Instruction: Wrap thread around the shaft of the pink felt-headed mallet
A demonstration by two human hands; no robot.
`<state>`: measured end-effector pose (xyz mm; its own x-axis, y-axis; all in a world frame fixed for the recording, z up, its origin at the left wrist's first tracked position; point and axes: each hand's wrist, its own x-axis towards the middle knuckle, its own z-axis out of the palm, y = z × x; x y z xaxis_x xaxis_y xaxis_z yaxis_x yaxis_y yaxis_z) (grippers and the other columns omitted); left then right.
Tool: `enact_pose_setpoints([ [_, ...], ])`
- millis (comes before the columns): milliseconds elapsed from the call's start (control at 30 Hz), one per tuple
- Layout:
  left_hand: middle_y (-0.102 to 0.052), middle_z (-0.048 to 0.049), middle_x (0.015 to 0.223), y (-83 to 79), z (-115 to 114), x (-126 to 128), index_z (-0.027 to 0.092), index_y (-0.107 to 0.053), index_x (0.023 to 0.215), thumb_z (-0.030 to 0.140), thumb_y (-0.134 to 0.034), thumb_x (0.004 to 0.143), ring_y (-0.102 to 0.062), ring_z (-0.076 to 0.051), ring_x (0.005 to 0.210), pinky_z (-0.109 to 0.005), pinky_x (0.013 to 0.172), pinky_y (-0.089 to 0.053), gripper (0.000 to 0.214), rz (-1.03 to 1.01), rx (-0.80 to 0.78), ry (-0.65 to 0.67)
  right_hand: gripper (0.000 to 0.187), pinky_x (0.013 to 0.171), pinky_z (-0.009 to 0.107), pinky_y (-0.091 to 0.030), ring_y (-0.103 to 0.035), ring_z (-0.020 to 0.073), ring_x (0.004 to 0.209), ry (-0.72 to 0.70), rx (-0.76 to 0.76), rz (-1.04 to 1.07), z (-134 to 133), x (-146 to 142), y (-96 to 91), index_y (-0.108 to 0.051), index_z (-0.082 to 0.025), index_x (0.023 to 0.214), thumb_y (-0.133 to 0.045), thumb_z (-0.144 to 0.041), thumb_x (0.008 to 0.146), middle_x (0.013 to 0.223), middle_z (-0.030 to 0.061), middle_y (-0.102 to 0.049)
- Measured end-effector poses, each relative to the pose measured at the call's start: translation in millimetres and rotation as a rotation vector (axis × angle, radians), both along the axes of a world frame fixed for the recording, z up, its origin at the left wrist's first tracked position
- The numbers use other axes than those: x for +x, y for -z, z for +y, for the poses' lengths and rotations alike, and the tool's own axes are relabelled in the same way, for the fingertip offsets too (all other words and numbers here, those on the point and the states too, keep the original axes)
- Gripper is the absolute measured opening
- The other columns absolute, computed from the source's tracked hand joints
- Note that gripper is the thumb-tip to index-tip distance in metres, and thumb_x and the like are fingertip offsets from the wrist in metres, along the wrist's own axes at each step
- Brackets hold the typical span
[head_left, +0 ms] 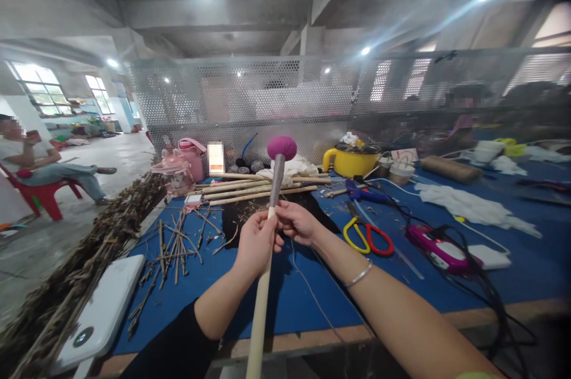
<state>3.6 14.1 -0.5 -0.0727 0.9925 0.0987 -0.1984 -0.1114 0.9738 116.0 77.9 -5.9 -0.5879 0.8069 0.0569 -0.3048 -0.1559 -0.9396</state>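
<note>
My left hand (256,242) is wrapped round a pale wooden stick (259,319) that slants up away from me. A round purple head (282,148) tops the stick, and a grey wrapping (277,179) covers the part just below it. With fingers pinched together, my right hand (297,222) touches the stick at the lower end of the wrapping. From under that hand a thin grey thread (307,284) trails down over the blue table cover (294,307) to the front edge. What lies exactly between the right fingertips is partly hidden.
Wooden sticks (250,188) and twigs (176,248) lie on the table. Right are scissors (368,239), a glue gun (368,193), a purple device (439,248) with cables and a yellow pot (357,160). Left are a white power bank (100,313) and a seated person (40,159).
</note>
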Motion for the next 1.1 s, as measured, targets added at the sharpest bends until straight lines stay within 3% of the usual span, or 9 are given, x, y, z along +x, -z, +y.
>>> enact_pose_setpoints([
  [100,-0.059,-0.0015,0.068,5.7,1,3,0.013,-0.049,0.082,0.036,-0.048,0.077,-0.051,-0.008,0.042,-0.019,0.038,-0.038,0.023,0.021,-0.081,0.049,0.029,0.03,0.014,-0.012,-0.027,0.0013,0.031,0.077,0.036,-0.033,2,3,2.9,-0.049,-0.014,0.074,-0.069,-0.032,0.063,0.044,-0.0074,-0.044],
  [200,-0.059,-0.0023,0.062,14.5,3,1,0.014,-0.053,0.077,0.04,-0.045,0.078,-0.053,-0.01,0.048,-0.021,0.044,-0.039,0.027,0.247,-0.075,0.025,0.026,0.029,0.016,-0.011,-0.02,0.0016,0.028,0.156,0.043,-0.13,6,4,7.8,-0.046,-0.016,0.068,-0.068,-0.029,0.061,0.036,-0.0112,-0.034],
  [333,-0.056,0.0005,0.061,18.2,6,-8,0.015,-0.055,0.078,0.037,-0.059,0.069,-0.05,-0.01,0.053,-0.021,0.052,-0.038,0.025,0.533,0.094,-0.144,0.023,0.029,0.017,-0.011,-0.024,0.0019,0.029,0.154,0.074,-0.252,6,2,8.9,-0.047,-0.015,0.066,-0.065,-0.028,0.06,0.04,-0.008,-0.042],
  [400,-0.054,0.0025,0.057,17.6,8,-12,0.015,-0.053,0.077,0.036,-0.063,0.066,-0.047,-0.008,0.05,-0.02,0.049,-0.036,0.025,0.554,0.064,-0.112,0.023,0.03,0.017,-0.012,-0.026,0.002,0.03,0.17,0.088,-0.279,4,1,7.2,-0.046,-0.015,0.064,-0.065,-0.027,0.059,0.041,-0.0073,-0.043],
  [567,-0.053,0.0024,0.054,18.4,13,-15,0.016,-0.047,0.068,0.038,-0.068,0.061,-0.047,-0.008,0.046,-0.02,0.045,-0.038,0.031,0.365,-0.121,0.108,0.025,0.035,0.016,-0.019,-0.034,0.0031,0.035,0.21,0.09,-0.32,-2,0,4.8,-0.042,-0.016,0.062,-0.066,-0.022,0.056,0.044,-0.0069,-0.047],
  [700,-0.045,0.0058,0.05,15.1,18,-11,0.014,-0.048,0.067,0.032,-0.068,0.061,-0.042,-0.005,0.044,-0.018,0.046,-0.038,0.028,0.231,-0.178,0.15,0.026,0.038,0.017,-0.025,-0.041,0.0048,0.039,0.217,0.06,-0.333,1,-3,3.6,-0.044,-0.016,0.064,-0.068,-0.023,0.056,0.049,-0.0044,-0.052],
  [767,-0.044,0.006,0.051,10.9,19,-12,0.013,-0.05,0.069,0.031,-0.066,0.063,-0.042,-0.004,0.044,-0.017,0.047,-0.039,0.025,0.19,-0.202,0.189,0.028,0.036,0.017,-0.021,-0.036,0.0036,0.036,0.205,0.06,-0.379,6,-1,0.4,-0.044,-0.016,0.064,-0.069,-0.027,0.057,0.045,-0.0062,-0.048],
  [900,-0.049,0.0023,0.06,4.4,19,-20,0.012,-0.055,0.074,0.032,-0.066,0.065,-0.047,-0.005,0.05,-0.018,0.055,-0.043,0.024,0.073,-0.231,0.383,0.03,0.032,0.018,-0.009,-0.02,0.0019,0.03,-0.011,0.073,-0.411,16,15,-5.6,-0.046,-0.016,0.069,-0.067,-0.038,0.065,0.039,-0.0108,-0.036],
  [1100,-0.061,-0.0085,0.079,9.6,15,-29,0.011,-0.06,0.08,0.032,-0.065,0.068,-0.059,-0.012,0.064,-0.022,0.059,-0.046,0.025,0.038,-0.27,0.605,0.031,0.032,0.018,-0.01,-0.021,0.0017,0.032,-0.193,-0.011,-0.271,12,31,11.2,-0.051,-0.015,0.085,-0.067,-0.035,0.067,0.047,-0.0089,-0.042],
])
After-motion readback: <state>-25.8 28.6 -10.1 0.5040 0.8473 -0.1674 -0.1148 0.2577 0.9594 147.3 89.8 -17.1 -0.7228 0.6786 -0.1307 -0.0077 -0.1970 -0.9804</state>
